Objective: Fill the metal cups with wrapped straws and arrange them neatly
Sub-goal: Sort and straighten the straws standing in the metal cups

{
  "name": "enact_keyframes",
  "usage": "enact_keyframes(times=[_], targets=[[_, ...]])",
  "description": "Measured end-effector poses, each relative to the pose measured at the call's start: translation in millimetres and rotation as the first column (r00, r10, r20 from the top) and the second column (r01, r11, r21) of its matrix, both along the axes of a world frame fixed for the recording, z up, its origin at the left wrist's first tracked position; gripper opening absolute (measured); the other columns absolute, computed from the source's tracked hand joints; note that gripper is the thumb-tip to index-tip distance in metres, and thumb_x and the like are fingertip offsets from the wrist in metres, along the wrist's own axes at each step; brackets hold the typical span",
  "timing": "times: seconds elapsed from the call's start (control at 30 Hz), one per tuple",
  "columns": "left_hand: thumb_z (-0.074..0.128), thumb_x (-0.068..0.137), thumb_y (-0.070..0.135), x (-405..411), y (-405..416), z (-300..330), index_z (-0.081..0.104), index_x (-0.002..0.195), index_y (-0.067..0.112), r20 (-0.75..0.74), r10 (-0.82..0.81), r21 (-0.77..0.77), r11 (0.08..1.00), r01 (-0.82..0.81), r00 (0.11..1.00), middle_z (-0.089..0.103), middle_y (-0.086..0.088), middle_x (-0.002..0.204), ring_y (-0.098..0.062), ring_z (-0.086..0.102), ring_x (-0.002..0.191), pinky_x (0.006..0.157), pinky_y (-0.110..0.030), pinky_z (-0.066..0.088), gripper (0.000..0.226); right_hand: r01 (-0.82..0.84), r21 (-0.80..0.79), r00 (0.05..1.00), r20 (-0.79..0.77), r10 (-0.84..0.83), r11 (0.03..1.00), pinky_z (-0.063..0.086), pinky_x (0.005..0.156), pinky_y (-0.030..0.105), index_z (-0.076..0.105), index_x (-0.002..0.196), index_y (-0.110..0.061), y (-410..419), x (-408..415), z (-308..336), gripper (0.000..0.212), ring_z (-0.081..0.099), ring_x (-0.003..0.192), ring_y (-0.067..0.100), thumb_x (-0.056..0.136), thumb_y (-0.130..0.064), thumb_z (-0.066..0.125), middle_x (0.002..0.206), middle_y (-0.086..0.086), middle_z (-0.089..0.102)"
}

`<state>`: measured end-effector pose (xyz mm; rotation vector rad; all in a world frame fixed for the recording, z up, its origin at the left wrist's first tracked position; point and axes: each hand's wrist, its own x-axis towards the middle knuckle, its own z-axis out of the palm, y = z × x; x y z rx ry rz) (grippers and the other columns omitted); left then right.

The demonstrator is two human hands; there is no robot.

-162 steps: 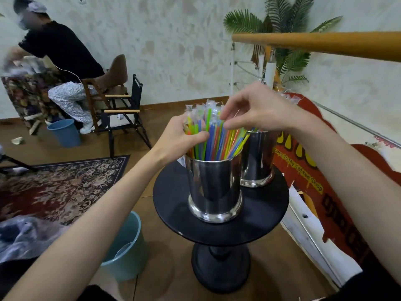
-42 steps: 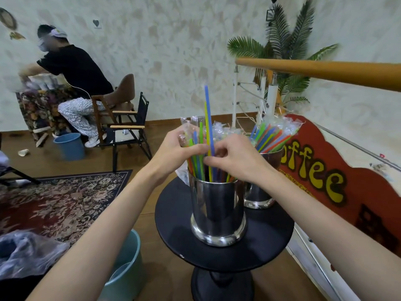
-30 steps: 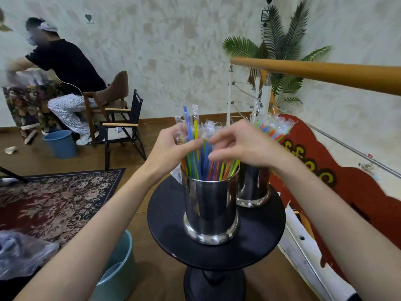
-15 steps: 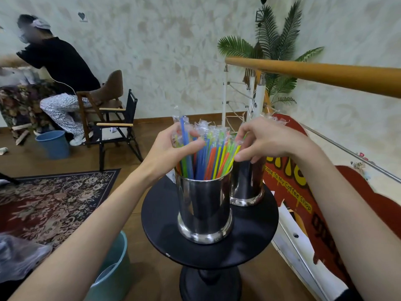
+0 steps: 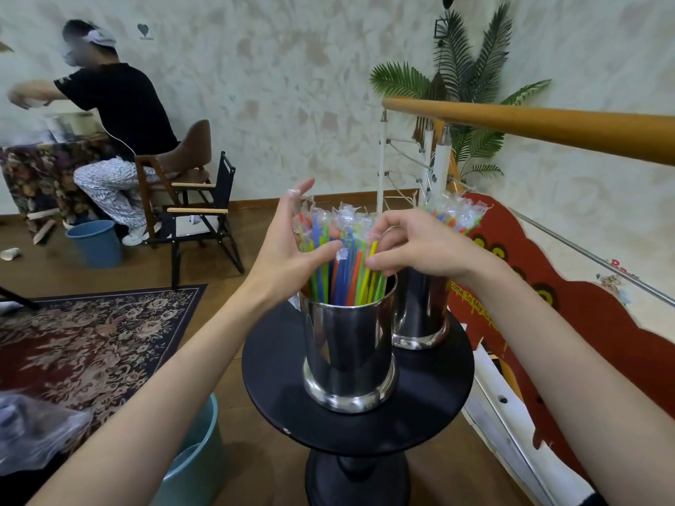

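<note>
Two shiny metal cups stand on a small round black table. The near cup holds a bundle of coloured wrapped straws. My left hand clasps the bundle's left side, fingers pointing up behind it and thumb across the front. My right hand curls over the right side, its fingertips pinching yellow and green straws just above the rim. The far cup stands behind to the right, partly hidden by my right hand, with its own wrapped straws sticking up.
A teal bucket sits on the floor left of the table, beside a crumpled plastic bag. A wooden handrail and red coffee sign run along the right. A patterned rug, chairs and a seated person are at the back left.
My left fingers have straightened upward behind the bundle. My right hand has dropped from the straw tops to the bundle's right side, near the rim. The raised blue straw is back level with the rest.
</note>
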<state>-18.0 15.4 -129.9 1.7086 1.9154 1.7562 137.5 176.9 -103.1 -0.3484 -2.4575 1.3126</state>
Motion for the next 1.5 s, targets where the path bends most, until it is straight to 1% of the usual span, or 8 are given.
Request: enact_keyframes(times=[0.13, 0.27, 0.47, 0.67, 0.77, 1.1, 1.27, 1.5], targets=[[0.072, 0.085, -0.002, -2, 1, 1, 0.062, 0.126, 0.022, 0.075, -0.073, -0.083, 0.993, 0.079, 0.995, 0.062, 0.025, 0.12, 0.002, 0.058, 0.117, 0.103, -0.028, 0.049, 0.048, -0.011, 0.011, 1.0, 0.007, 0.011, 1.0, 0.055, 0.064, 0.026, 0.058, 0.098, -0.013, -3, -5, -4, 0.027, 0.069, 0.065, 0.016, 0.084, -0.01, 0.081, 0.08, 0.004, 0.077], [0.068, 0.088, 0.031, 3, 1, -1, 0.068, 0.102, 0.018, 0.022, -0.101, -0.101, 0.99, 0.102, 0.995, 0.068, 0.007, 0.097, -0.01, 0.065, 0.095, 0.086, -0.019, 0.051, 0.019, -0.013, -0.006, 0.999, -0.031, 0.013, 1.0, 0.052, 0.057, 0.024, 0.057, 0.099, -0.01, -6, -7, -8, 0.029, 0.065, 0.065, 0.015, 0.083, -0.01, 0.082, 0.08, 0.005, 0.077], [0.076, 0.07, 0.06, 7, -1, 1, 0.066, 0.103, 0.024, 0.05, -0.067, -0.125, 0.989, 0.073, 0.996, 0.067, 0.023, 0.096, 0.0, 0.065, 0.095, 0.081, -0.014, 0.049, 0.05, 0.001, -0.054, 0.999, -0.052, -0.004, 0.999, 0.052, 0.057, 0.023, 0.057, 0.103, -0.013, -6, -7, -9, 0.031, 0.068, 0.069, 0.011, 0.083, -0.011, 0.081, 0.085, 0.009, 0.078], [0.085, 0.079, 0.007, 1, 1, -2, 0.06, 0.108, 0.015, 0.001, -0.068, -0.145, 0.987, 0.067, 0.998, 0.068, 0.005, 0.09, -0.01, 0.069, 0.079, 0.072, -0.021, 0.055, 0.039, -0.062, -0.167, 0.995, -0.089, 0.048, 0.984, 0.056, 0.064, 0.022, 0.068, 0.105, -0.004, -5, -6, -9, 0.022, 0.072, 0.085, 0.02, 0.086, -0.006, 0.077, 0.097, 0.018, 0.077], [0.081, 0.081, 0.001, -1, 1, -3, 0.061, 0.111, 0.011, 0.037, -0.08, -0.122, 0.989, 0.084, 0.996, 0.073, -0.009, 0.09, -0.024, 0.072, 0.085, 0.079, -0.029, 0.06, 0.038, -0.092, -0.177, 0.992, -0.096, 0.076, 0.98, 0.055, 0.067, 0.021, 0.065, 0.11, -0.006, -3, -5, -8, 0.022, 0.073, 0.089, 0.015, 0.089, -0.006, 0.074, 0.098, 0.012, 0.078], [0.072, 0.081, -0.012, -1, 2, -3, 0.065, 0.105, 0.008, 0.016, -0.102, -0.104, 0.989, 0.103, 0.995, 0.065, -0.005, 0.09, -0.018, 0.066, 0.084, 0.08, -0.032, 0.057, 0.032, 0.06, -0.051, 0.917, -0.393, -0.075, 0.997, 0.058, 0.067, 0.028, 0.055, 0.09, -0.017, -11, -9, -7, 0.03, 0.073, 0.076, 0.018, 0.081, -0.013, 0.083, 0.085, 0.011, 0.074], [0.074, 0.09, 0.007, 2, 2, -4, 0.073, 0.103, 0.018, 0.116, -0.131, -0.114, 0.983, 0.145, 0.984, 0.074, 0.003, 0.087, -0.008, 0.069, 0.08, 0.076, -0.019, 0.054, 0.017, 0.062, -0.01, 0.853, -0.518, -0.058, 0.998, 0.054, 0.065, 0.023, 0.062, 0.084, -0.019, -18, -12, -5, 0.022, 0.067, 0.068, 0.011, 0.085, -0.006, 0.079, 0.078, 0.0, 0.071], [0.077, 0.09, 0.022, 4, 4, -4, 0.076, 0.101, 0.01, 0.109, -0.131, -0.134, 0.98, 0.145, 0.985, 0.078, -0.005, 0.096, -0.023, 0.076, 0.09, 0.087, -0.041, 0.061, 0.016, 0.065, -0.043, 0.758, -0.648, -0.078, 0.997, 0.058, 0.078, 0.027, 0.072, 0.091, -0.02, -23, -16, -5, 0.018, 0.073, 0.089, 0.021, 0.088, -0.002, 0.074, 0.092, 0.006, 0.076]])
